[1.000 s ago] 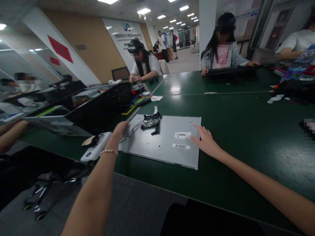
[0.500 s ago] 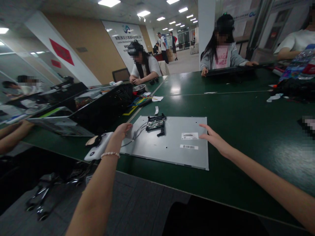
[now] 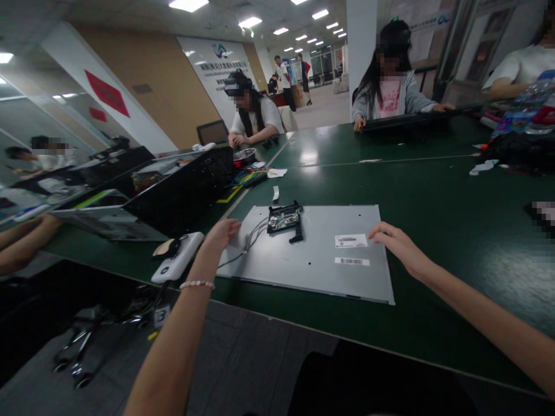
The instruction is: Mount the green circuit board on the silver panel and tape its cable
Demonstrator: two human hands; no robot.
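- Plainly, the silver panel (image 3: 321, 277) lay flat on the worktop (image 3: 329, 182), bearing a black-framed board (image 3: 284, 220) and cables (image 3: 255, 236).
- Left hand (image 3: 222, 234) was at its left edge, right hand (image 3: 399, 247) at its right, fingers loosely bent; any grip, I couldn't tell.
- Level, even handling seemed wisest, cables clear.

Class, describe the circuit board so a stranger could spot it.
On the green table, find the large silver panel between the left hand and right hand. Near its far edge, closer to the left hand, lies the circuit board. Unlike the white labels, it has a black frame and grey cables.
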